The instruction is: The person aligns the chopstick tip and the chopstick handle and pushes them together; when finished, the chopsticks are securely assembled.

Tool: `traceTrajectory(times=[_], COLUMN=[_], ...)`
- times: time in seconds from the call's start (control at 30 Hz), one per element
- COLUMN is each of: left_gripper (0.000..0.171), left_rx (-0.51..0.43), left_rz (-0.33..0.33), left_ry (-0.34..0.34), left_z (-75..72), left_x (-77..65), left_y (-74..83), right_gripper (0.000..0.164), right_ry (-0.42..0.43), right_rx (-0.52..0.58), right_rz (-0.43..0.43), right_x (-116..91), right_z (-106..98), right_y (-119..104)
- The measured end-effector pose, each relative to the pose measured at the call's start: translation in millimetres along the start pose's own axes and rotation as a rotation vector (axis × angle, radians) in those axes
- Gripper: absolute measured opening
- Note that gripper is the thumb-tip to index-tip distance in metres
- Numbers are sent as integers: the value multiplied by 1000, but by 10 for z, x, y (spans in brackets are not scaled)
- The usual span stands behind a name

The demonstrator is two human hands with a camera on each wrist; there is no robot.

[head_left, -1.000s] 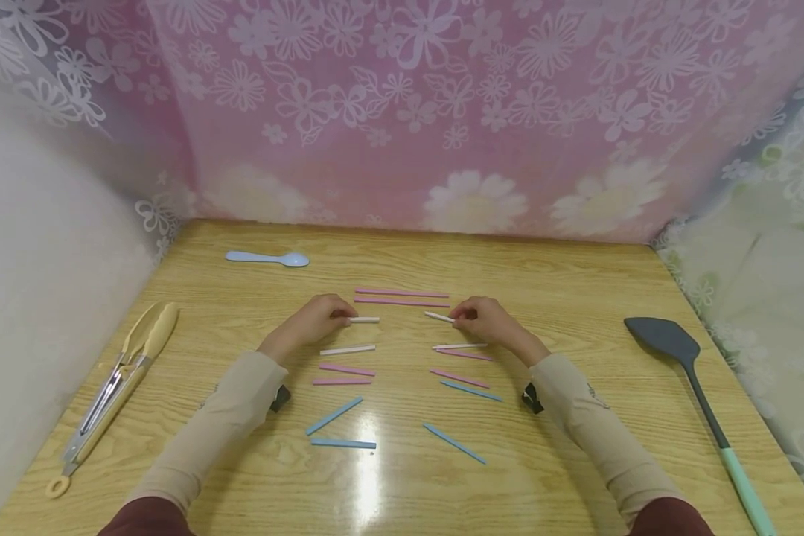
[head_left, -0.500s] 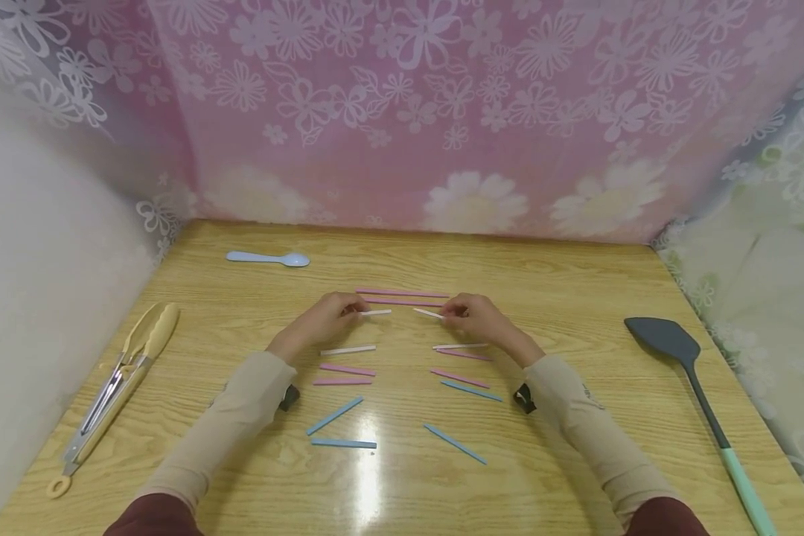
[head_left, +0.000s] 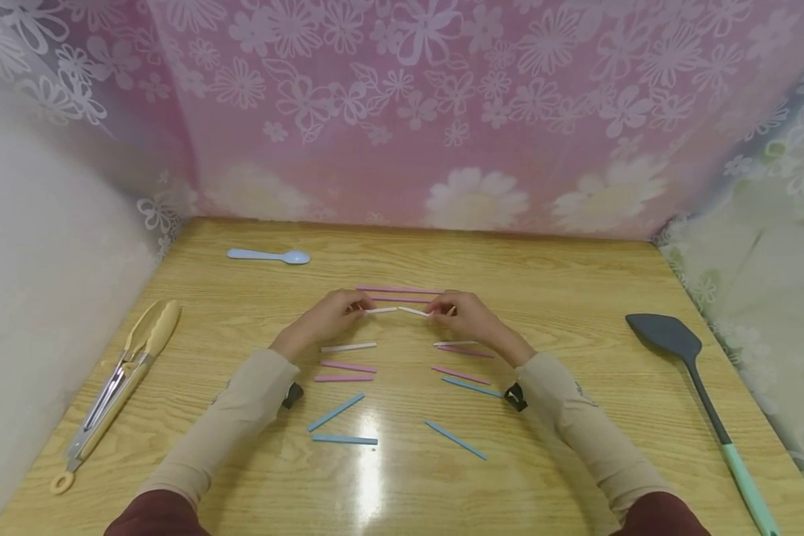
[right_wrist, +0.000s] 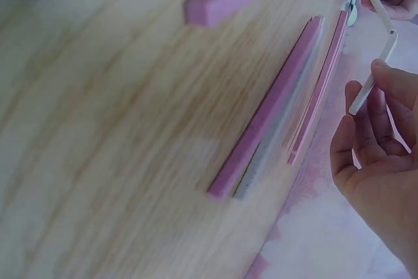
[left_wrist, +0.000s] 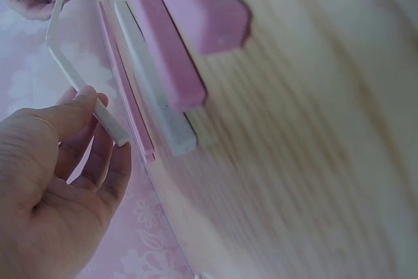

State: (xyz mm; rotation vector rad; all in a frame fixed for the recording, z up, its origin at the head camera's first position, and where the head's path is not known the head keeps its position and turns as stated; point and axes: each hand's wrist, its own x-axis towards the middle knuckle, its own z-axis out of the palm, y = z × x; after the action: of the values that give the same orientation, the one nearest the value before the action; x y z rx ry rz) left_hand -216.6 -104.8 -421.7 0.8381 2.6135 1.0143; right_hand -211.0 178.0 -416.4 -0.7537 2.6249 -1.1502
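My left hand (head_left: 338, 313) pinches a white chopstick piece (left_wrist: 68, 70) between thumb and fingers. A second white chopstick piece (right_wrist: 380, 66) is pinched by my right hand (head_left: 467, 316). The inner ends of the two pieces meet at a shallow angle between the hands, nearly end to end in the head view. Just beyond them lie two long pink chopsticks (head_left: 402, 289), side by side and partly behind the hands. Nearer me, another white piece (head_left: 349, 348) rests on the left, and a white piece (right_wrist: 261, 155) overlaps a pink piece (head_left: 465, 351) on the right.
Pink pieces (head_left: 343, 379) and blue pieces (head_left: 344, 439) lie on the left, with more pink and blue ones (head_left: 455, 440) on the right. A light blue spoon (head_left: 268, 256) is at back left, tongs (head_left: 120, 387) at far left, a dark spatula (head_left: 693, 387) at far right.
Both hands have moved inward and slightly away from me, toward the long pink chopsticks. The two white pieces, apart before, now meet at their inner ends.
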Motion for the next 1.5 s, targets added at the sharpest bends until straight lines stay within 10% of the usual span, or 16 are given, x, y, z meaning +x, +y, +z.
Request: traceTrajectory(times=[1.5], left_gripper=[26], left_rx=[41], left_rz=[106], left_ry=[80], left_z=[1], left_x=[10], left_y=[86], right_gripper=[26], right_ry=[58], right_rx=[67], right_rz=[35], right_x=[8], right_z=[-7], right_y=[-35])
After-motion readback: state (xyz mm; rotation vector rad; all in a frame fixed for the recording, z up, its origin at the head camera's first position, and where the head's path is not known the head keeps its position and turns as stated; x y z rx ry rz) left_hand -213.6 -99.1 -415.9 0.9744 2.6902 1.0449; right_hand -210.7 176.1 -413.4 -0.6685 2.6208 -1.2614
